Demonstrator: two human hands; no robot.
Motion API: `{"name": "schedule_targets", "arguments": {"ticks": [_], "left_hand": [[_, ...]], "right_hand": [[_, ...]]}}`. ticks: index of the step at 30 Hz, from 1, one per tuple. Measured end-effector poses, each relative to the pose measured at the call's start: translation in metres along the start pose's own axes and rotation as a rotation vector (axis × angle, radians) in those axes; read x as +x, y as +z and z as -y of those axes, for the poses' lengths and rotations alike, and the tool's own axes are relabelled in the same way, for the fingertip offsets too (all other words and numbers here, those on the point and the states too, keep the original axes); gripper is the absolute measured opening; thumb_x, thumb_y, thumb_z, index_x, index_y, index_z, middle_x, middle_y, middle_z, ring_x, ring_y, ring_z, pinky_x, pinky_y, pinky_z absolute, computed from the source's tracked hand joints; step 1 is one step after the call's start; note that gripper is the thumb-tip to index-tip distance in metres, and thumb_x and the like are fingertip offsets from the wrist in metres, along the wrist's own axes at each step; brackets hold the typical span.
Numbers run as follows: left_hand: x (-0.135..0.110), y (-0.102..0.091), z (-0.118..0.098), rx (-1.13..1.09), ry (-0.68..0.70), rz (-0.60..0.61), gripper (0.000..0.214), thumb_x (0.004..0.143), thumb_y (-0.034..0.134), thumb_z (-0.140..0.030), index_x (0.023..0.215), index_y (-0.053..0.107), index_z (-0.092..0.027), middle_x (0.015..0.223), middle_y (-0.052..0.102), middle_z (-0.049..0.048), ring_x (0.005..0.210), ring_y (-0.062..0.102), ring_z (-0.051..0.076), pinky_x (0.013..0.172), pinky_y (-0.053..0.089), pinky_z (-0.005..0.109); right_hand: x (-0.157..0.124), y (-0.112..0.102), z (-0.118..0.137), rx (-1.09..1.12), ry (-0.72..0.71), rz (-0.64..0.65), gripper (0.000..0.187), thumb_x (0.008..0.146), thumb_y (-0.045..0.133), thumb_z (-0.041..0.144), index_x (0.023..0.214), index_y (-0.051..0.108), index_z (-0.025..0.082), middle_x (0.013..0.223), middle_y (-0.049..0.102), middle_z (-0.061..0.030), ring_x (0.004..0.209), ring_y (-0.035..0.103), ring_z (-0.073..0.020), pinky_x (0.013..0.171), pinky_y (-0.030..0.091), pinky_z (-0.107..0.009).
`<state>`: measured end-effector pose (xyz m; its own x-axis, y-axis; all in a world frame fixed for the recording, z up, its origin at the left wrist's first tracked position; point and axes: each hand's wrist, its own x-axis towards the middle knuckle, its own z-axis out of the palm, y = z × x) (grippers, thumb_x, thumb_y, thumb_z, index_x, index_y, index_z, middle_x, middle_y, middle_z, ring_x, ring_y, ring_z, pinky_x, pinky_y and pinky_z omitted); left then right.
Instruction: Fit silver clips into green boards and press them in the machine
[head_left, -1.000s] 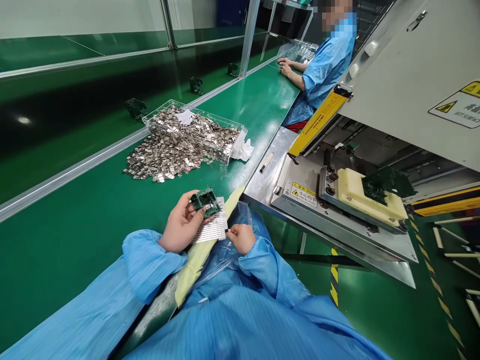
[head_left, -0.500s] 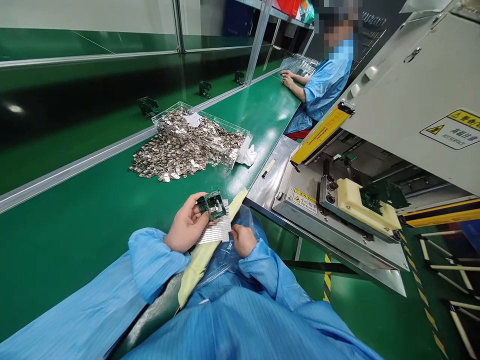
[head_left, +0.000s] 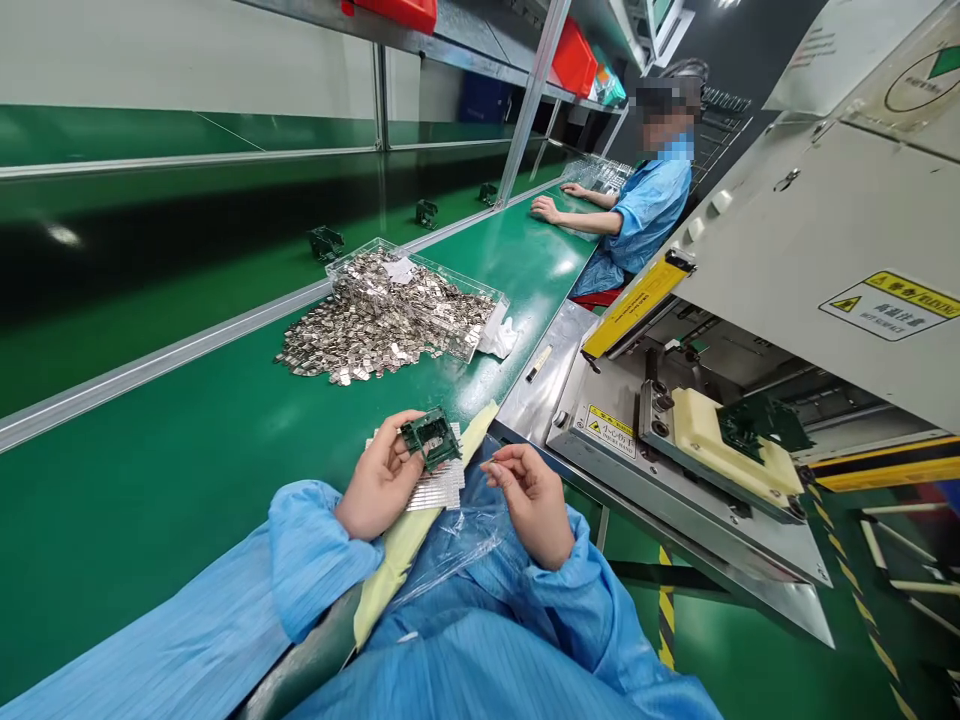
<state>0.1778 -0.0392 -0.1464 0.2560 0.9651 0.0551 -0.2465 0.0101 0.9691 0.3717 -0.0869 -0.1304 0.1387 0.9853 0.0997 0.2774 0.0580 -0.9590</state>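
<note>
My left hand (head_left: 382,475) grips a small green circuit board (head_left: 430,438) with dark components, holding it up at its fingertips. Under the board lies a strip of small silvery metal parts (head_left: 435,487), partly hidden by the board and my hand. My right hand (head_left: 531,490) hovers apart from them above my lap, its thumb and fingertips pinched together with nothing visible between them. A clear plastic bag (head_left: 450,545) and a pale yellow strip of material (head_left: 412,530) lie in front of me.
A clear plastic bin (head_left: 416,270) overflows with metal pieces onto the green bench (head_left: 187,400), beside a white cloth (head_left: 499,340). A press-like machine (head_left: 712,430) with a cream fixture stands right. A co-worker (head_left: 645,200) sits farther along the bench.
My right hand has lifted from the plastic bag and moved right, away from the strip. The view has tilted, bringing the shelves above the bench into sight. The board stays in my left hand.
</note>
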Motion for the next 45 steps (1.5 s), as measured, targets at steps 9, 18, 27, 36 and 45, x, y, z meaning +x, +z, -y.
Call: {"name": "schedule_targets", "arguments": {"ticks": [9,18,27,36,45], "left_hand": [[-0.006,0.004,-0.005,0.069,0.022,0.052,0.040,0.087,0.054,-0.029,0.123,0.041,-0.020,0.111,0.063,0.0089,0.099,0.064,0.018,0.085,0.051,0.029],[-0.006,0.005,-0.008,0.079,0.034,0.092,0.036,0.089,0.050,-0.028,0.122,0.039,-0.021,0.112,0.064,0.0101,0.106,0.062,0.019,0.088,0.051,0.031],[-0.008,0.005,-0.009,0.102,0.064,0.095,0.035,0.087,0.053,-0.030,0.119,0.043,-0.020,0.112,0.063,0.0102,0.103,0.063,0.020,0.081,0.053,0.028],[-0.010,0.005,-0.013,0.124,0.065,0.131,0.037,0.085,0.058,-0.033,0.118,0.046,-0.020,0.109,0.064,0.0097,0.096,0.064,0.019,0.078,0.053,0.027],[-0.009,0.003,-0.006,-0.003,-0.019,0.137,0.049,0.081,0.064,-0.039,0.120,0.040,-0.021,0.115,0.062,0.0108,0.107,0.062,0.024,0.085,0.055,0.035]], "right_hand": [[0.012,0.042,0.018,-0.040,-0.209,-0.119,0.003,0.078,0.064,0.021,0.076,0.066,0.022,0.110,0.062,-0.0086,0.107,0.055,-0.0237,0.093,0.043,-0.040],[0.013,0.064,0.018,-0.141,-0.209,-0.196,0.003,0.078,0.064,0.019,0.075,0.065,0.021,0.117,0.057,-0.0095,0.114,0.050,-0.0247,0.099,0.037,-0.043],[0.015,0.065,0.015,0.107,-0.074,-0.156,0.014,0.076,0.066,0.028,0.070,0.057,0.020,0.116,0.057,-0.0105,0.111,0.053,-0.0247,0.094,0.042,-0.040],[0.015,0.064,0.015,0.473,0.073,-0.069,0.033,0.065,0.077,0.041,0.066,0.051,0.020,0.090,0.065,-0.0055,0.078,0.059,-0.0182,0.065,0.048,-0.029],[0.013,0.028,0.010,0.567,0.162,0.042,0.030,0.070,0.076,0.042,0.073,0.055,0.019,0.088,0.068,-0.0035,0.072,0.058,-0.0137,0.060,0.044,-0.023]]}}
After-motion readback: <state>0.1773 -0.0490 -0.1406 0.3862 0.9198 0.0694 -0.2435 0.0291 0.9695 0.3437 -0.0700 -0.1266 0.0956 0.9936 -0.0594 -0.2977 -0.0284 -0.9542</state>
